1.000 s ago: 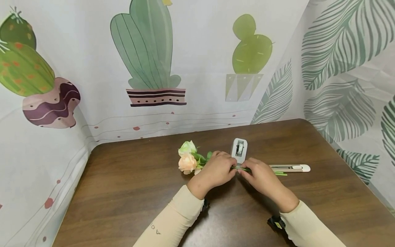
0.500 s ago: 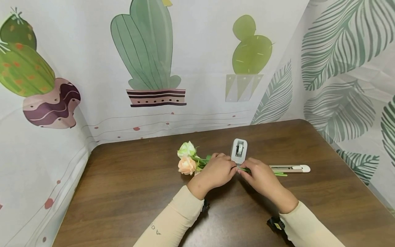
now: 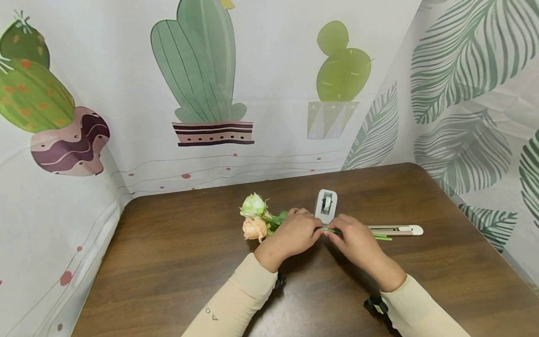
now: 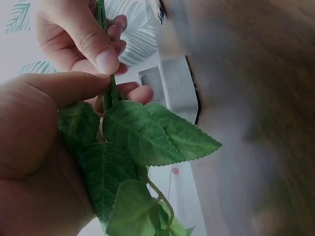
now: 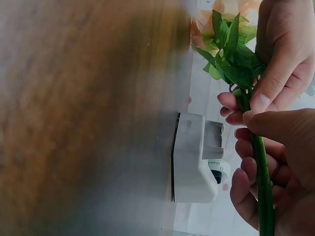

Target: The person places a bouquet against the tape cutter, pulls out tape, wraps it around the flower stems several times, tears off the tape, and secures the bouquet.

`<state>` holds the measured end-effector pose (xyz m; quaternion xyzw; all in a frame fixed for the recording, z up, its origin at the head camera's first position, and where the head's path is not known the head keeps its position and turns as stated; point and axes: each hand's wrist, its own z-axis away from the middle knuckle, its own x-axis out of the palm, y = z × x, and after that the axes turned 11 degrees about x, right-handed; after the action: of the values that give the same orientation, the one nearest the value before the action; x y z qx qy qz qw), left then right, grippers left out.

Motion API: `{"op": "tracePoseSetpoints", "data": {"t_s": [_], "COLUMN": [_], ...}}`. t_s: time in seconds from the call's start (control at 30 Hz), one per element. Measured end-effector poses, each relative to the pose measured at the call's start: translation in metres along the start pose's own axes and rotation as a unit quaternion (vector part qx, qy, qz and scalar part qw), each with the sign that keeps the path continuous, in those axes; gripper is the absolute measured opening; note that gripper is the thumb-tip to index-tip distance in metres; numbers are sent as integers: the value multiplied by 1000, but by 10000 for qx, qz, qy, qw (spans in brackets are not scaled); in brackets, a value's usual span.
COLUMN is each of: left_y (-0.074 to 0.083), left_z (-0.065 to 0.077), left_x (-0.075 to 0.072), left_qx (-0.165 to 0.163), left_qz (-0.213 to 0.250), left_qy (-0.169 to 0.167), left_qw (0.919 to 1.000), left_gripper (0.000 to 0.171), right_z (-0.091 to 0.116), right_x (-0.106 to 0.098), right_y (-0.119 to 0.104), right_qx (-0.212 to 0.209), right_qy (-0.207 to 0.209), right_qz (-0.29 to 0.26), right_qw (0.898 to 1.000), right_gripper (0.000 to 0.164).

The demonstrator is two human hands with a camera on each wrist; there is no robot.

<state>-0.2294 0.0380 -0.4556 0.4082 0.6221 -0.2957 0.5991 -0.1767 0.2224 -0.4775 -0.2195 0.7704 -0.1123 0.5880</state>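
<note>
Cactus backdrop [image 3: 278, 84] behind the table's far edge [image 3: 202, 193] — your left hand [image 3: 290, 236] and right hand [image 3: 358, 238] both pinched the stems [image 5: 264, 191] — slack grip might've let them splay.

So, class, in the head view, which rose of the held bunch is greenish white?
The far rose, nearer the cactus-print backdrop. It is pale green to white, whereas the peach rose lies nearer the person's left sleeve.

Place: indoor tabletop corner; home or studio unclear
Bench [image 3: 177, 243]: brown, wood-grained
Cloth backdrop [image 3: 282, 70]: cactus-and-leaf print, behind and beside bench
</note>
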Motion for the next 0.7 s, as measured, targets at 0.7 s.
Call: {"op": "tracePoseSetpoints", "data": {"t_s": [0.7], "left_y": [1], "left_z": [0], "left_x": [-4], "left_qx": [-64], "left_qz": [-165], "left_qy": [298], "left_qw": [9994], "left_gripper": [18], "right_z": [0], "right_x": [-3], "right_y": [-1], "right_qx": [-53], "right_qy": [257], "right_qz": [12], "right_qw": [9997], "right_gripper": [8]}}
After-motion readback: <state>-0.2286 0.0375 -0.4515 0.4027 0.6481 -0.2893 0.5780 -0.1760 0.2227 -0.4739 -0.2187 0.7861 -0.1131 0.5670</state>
